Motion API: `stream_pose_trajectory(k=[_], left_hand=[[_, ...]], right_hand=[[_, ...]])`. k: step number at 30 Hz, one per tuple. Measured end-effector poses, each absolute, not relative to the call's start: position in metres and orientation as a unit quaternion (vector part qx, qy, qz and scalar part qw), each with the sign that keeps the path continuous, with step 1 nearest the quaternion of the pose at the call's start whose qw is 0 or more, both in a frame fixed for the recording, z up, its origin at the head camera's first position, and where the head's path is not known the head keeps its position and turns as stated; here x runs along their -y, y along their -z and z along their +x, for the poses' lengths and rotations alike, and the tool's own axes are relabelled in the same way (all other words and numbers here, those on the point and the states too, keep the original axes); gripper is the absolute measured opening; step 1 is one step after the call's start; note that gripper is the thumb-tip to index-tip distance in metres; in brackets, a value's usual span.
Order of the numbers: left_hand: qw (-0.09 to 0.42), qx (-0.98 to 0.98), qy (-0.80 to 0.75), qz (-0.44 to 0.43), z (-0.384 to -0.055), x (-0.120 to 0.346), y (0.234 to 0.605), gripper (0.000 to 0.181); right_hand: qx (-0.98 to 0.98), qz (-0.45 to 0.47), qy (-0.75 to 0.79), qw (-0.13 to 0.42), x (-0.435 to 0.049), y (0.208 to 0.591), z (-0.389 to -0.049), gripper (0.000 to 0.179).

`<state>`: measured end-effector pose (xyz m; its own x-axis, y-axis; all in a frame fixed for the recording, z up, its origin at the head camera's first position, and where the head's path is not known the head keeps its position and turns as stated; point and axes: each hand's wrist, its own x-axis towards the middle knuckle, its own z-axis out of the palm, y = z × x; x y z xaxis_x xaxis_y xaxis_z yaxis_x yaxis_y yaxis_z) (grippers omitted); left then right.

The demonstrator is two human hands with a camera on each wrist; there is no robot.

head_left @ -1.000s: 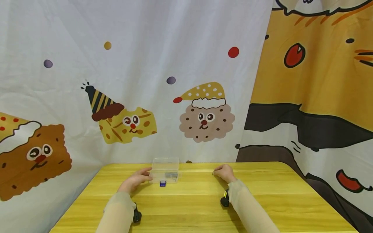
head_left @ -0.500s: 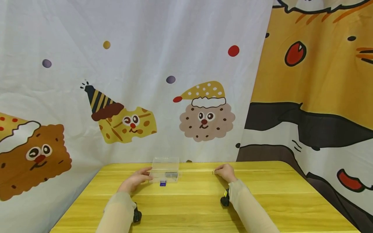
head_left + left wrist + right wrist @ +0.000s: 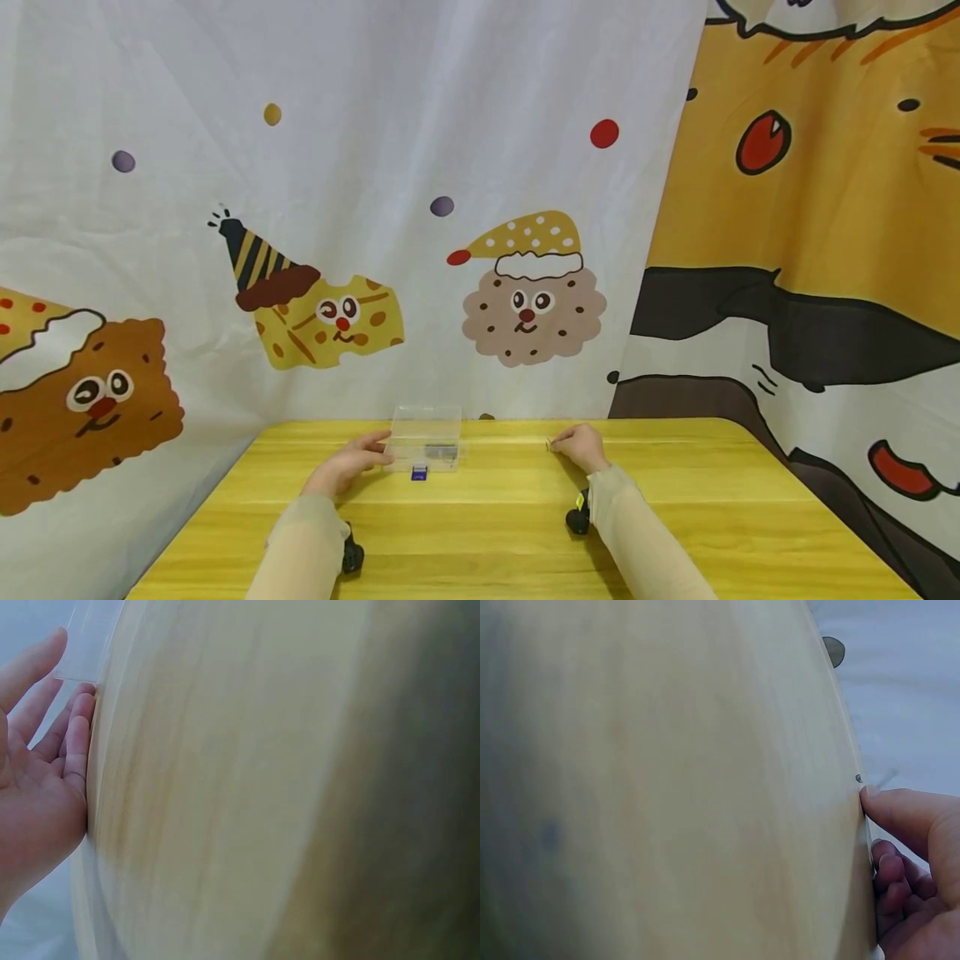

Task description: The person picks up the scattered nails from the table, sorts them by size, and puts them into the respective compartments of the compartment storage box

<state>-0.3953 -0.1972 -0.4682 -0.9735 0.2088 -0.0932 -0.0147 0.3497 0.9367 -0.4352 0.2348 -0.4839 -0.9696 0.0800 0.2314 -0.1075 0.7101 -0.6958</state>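
A clear plastic box (image 3: 426, 427) with its lid raised stands near the back of the wooden table, a blue catch or label (image 3: 419, 473) at its front. Small grey pieces (image 3: 441, 452) show through its right half. My left hand (image 3: 347, 467) rests at the box's left side, thumb and fingers extended; the box's corner (image 3: 88, 645) is by the fingertips in the left wrist view. To the right, my right hand (image 3: 579, 447) pinches a tiny thin dark piece (image 3: 548, 446) low over the table. In the right wrist view its small grey end (image 3: 859, 778) shows just past the thumb tip.
The yellow wood table (image 3: 480, 533) ends close behind the box, against a white cartoon-printed curtain (image 3: 360, 125). Black wrist cameras (image 3: 352, 554) sit under both forearms. Bare wood lies between the two hands.
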Motion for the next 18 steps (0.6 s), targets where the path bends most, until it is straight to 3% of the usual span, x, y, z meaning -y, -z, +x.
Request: stream_pose_trajectory(k=[18], left_hand=[[0.085,-0.817,-0.568,0.057,-0.389,0.196,0.465,0.065]], right_hand=[[0.918,0.011,-0.386,0.090,-0.223,0.479,-0.442,0.013]])
